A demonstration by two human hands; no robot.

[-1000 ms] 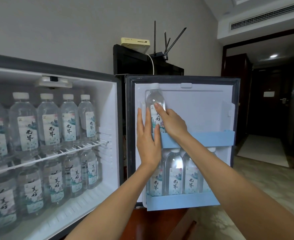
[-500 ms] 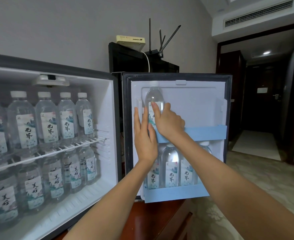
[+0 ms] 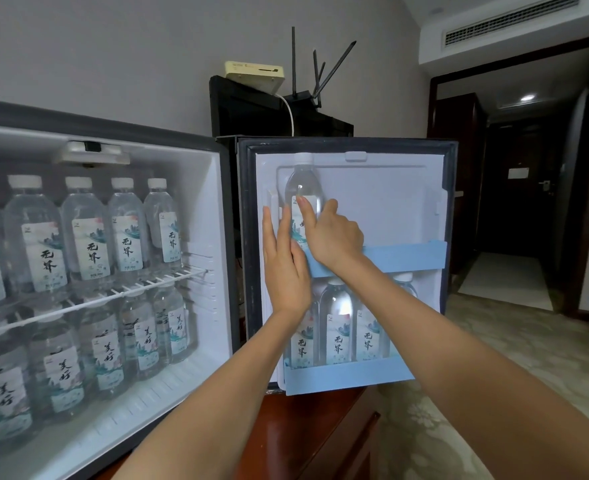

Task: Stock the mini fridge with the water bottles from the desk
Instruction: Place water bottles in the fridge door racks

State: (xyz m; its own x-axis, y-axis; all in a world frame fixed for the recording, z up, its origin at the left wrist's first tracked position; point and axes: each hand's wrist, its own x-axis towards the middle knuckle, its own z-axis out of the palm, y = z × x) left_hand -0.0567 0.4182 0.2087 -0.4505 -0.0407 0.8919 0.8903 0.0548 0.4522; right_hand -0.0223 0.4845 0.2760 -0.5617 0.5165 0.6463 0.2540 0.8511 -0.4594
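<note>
The right hand [image 3: 331, 237] curls round 1 bottle [image 3: 303, 181], seating it upright behind the upper door rail [image 3: 407, 258]; the left hand [image 3: 284, 268], fingers straight, presses its side, seemingly steadying it.

At twelve o'clock we see a cream box [image 3: 254, 73] lying on the top edge of a black screen [image 3: 244, 109], with a white cable [image 3: 290, 114] dropping from it. Just right of the box stands a black router [image 3: 301, 99], its antennas [image 3: 293, 60] up against the grey wall [image 3: 113, 46]. At two o'clock we find an air vent [image 3: 509, 17], and below it a ceiling light [image 3: 527, 98] and a dark door [image 3: 521, 202]. At four o'clock lies patterned floor [image 3: 493, 358].
</note>
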